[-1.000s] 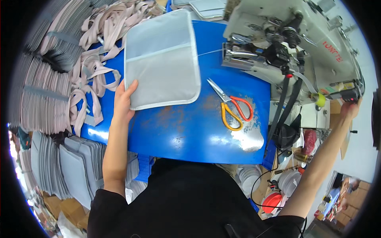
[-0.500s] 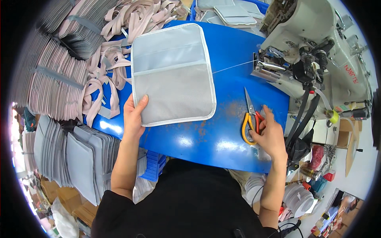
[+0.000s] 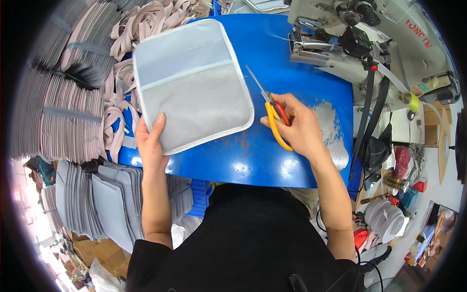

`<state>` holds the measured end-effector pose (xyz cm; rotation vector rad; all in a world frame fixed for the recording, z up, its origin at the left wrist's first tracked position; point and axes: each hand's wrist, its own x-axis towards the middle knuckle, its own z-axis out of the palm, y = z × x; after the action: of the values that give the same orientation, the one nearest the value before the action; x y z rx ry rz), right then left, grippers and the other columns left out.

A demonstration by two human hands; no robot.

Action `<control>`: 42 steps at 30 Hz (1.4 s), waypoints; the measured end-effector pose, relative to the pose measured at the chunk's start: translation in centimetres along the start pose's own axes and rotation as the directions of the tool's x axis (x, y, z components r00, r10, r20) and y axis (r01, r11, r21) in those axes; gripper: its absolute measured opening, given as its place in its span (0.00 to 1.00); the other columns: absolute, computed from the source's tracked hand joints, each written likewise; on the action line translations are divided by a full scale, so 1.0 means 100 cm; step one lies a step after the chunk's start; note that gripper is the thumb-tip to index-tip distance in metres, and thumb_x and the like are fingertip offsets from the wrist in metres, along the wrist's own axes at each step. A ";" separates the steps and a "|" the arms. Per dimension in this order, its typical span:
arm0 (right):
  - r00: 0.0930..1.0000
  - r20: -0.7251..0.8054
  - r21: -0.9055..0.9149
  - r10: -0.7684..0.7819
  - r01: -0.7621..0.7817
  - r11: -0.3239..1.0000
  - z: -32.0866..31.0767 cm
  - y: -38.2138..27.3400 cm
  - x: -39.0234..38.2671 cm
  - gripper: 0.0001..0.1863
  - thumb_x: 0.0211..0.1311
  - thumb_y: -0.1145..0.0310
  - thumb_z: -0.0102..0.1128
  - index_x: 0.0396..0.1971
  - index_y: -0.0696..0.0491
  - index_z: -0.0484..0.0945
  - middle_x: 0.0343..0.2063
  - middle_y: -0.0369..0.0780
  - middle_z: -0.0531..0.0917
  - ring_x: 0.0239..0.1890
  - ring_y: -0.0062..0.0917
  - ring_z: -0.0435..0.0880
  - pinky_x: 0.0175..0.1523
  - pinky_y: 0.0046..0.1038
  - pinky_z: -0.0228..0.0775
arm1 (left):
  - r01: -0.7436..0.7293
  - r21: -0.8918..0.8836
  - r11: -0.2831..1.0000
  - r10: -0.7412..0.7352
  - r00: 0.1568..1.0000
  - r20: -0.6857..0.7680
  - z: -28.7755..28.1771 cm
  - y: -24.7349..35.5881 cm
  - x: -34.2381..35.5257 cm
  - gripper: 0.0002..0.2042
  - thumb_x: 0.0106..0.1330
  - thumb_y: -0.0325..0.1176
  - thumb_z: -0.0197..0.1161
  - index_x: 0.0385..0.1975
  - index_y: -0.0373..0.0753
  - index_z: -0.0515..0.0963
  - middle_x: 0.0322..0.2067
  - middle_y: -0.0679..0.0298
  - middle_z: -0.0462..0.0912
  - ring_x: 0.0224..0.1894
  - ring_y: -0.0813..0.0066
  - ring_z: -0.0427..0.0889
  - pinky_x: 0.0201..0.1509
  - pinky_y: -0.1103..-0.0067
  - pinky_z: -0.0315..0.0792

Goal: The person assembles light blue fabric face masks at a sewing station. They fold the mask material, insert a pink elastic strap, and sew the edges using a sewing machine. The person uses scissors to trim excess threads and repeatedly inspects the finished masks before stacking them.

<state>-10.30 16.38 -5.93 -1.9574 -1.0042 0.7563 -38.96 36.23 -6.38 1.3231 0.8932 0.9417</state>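
A grey rounded-corner fabric panel (image 3: 199, 102) with white edge binding and a strip across its middle is held up over the blue table. My left hand (image 3: 152, 138) pinches its lower left corner, thumb on top. In my right hand (image 3: 299, 124) is a pair of scissors (image 3: 275, 127) with one yellow and one red handle. Their blades look closed and point up and left, close to the panel's right edge but apart from it. A short thread end shows at that edge, near the blade tips.
At the right stands a white sewing machine (image 3: 413, 44) with black straps hanging down. Pink fabric strips (image 3: 146, 22) lie in heaps at the back left, beside tied stacks of panels (image 3: 70, 119). More grey panels (image 3: 114, 204) are stacked below the blue table (image 3: 277, 168).
My right hand has picked the scissors up off the table and brought them to the panel. The panel has shifted left, and the thread to the machine no longer spans the gap.
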 end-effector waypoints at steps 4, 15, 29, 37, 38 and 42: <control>0.982 -0.173 -0.283 -0.077 0.025 0.959 -0.008 0.033 -0.023 0.33 0.56 0.60 0.78 0.60 0.51 0.74 0.32 0.45 0.86 0.32 0.45 0.87 0.39 0.39 0.77 | -0.391 0.657 0.645 0.285 0.920 0.268 0.006 0.067 -0.036 0.16 0.65 0.27 0.68 0.53 0.34 0.83 0.48 0.58 0.86 0.42 0.66 0.85 0.49 0.74 0.77; 0.869 -0.308 -0.671 -0.387 0.090 0.736 -0.060 0.067 -0.036 0.23 0.62 0.73 0.66 0.58 0.55 0.80 0.51 0.49 0.83 0.55 0.46 0.82 0.61 0.40 0.74 | -0.724 0.589 0.360 0.008 0.633 0.774 0.062 -0.008 -0.026 0.23 0.59 0.49 0.74 0.44 0.37 0.80 0.53 0.49 0.78 0.53 0.49 0.80 0.53 0.56 0.74; 0.981 -0.008 -0.589 -0.194 0.152 0.794 0.037 0.006 0.103 0.21 0.63 0.50 0.67 0.39 0.54 0.88 0.36 0.52 0.88 0.43 0.50 0.87 0.49 0.47 0.77 | -0.735 0.561 0.382 0.151 0.648 0.746 0.078 -0.047 0.006 0.19 0.59 0.45 0.75 0.24 0.41 0.71 0.74 0.49 0.65 0.77 0.44 0.59 0.74 0.37 0.48; 0.951 -0.081 -0.517 -0.299 0.217 0.828 0.029 0.027 0.070 0.24 0.67 0.52 0.68 0.26 0.59 0.76 0.18 0.52 0.71 0.19 0.38 0.67 0.29 0.41 0.62 | -0.390 0.862 0.324 0.045 0.917 0.397 -0.141 0.086 -0.041 0.14 0.61 0.17 0.64 0.45 0.37 0.87 0.54 0.56 0.86 0.55 0.56 0.85 0.57 0.68 0.80; 0.951 -0.075 -0.517 -0.301 0.221 0.827 0.030 0.026 0.070 0.24 0.68 0.51 0.68 0.26 0.58 0.76 0.17 0.50 0.70 0.18 0.36 0.65 0.28 0.41 0.60 | -0.354 0.903 0.244 0.007 0.932 0.363 -0.181 0.101 -0.048 0.15 0.61 0.16 0.65 0.45 0.37 0.87 0.53 0.55 0.86 0.55 0.56 0.85 0.60 0.69 0.78; 0.966 -0.056 -0.438 -0.253 0.204 0.875 0.034 0.014 0.067 0.20 0.70 0.53 0.67 0.34 0.59 0.82 0.22 0.45 0.79 0.26 0.31 0.75 0.37 0.34 0.70 | -0.111 0.937 0.332 -0.277 0.938 0.210 -0.253 0.122 -0.070 0.12 0.62 0.24 0.69 0.45 0.38 0.87 0.60 0.53 0.81 0.66 0.54 0.76 0.72 0.64 0.67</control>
<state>-9.02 22.78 -9.80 -2.1650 -1.3950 0.3004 -65.66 39.37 4.48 2.3297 1.2878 -0.0681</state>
